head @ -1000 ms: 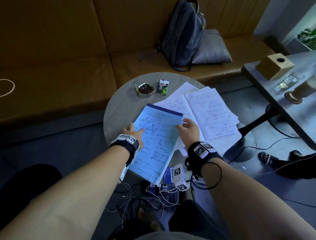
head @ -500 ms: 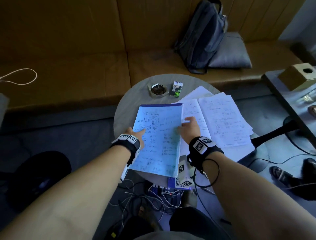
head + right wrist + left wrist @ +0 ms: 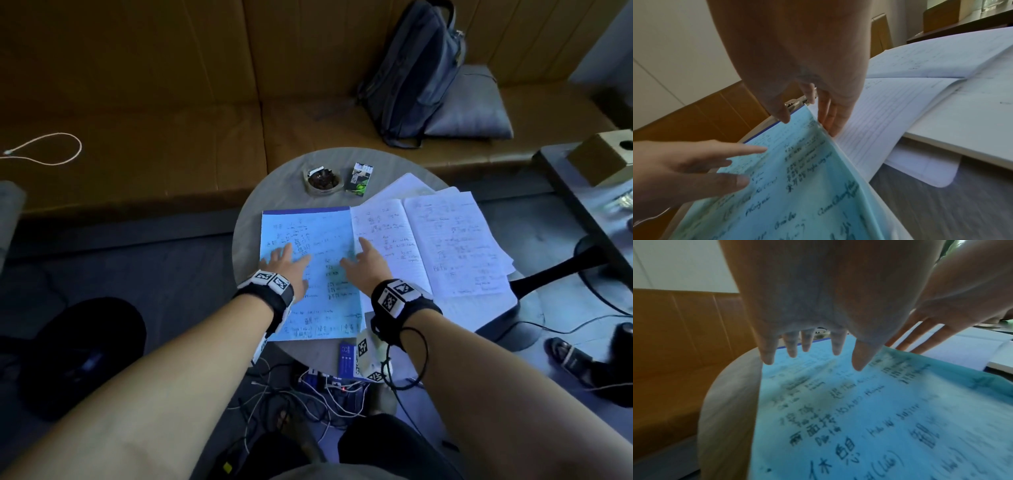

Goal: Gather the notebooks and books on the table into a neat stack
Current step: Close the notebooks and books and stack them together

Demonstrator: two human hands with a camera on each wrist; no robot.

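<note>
Blue pad [image 3: 310, 274] now squared flat on table [image 3: 250, 219], both hands [image 3: 286, 265] [image 3: 366, 265] flat-fingered, gripping nothing; open notebooks [image 3: 442, 240] still unstacked.

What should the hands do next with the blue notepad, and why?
Probably slide the blue notepad onto the open white notebook. Both hands, left hand and right hand, lie open on it, and the two lie side by side on the round table, not yet stacked.
</note>
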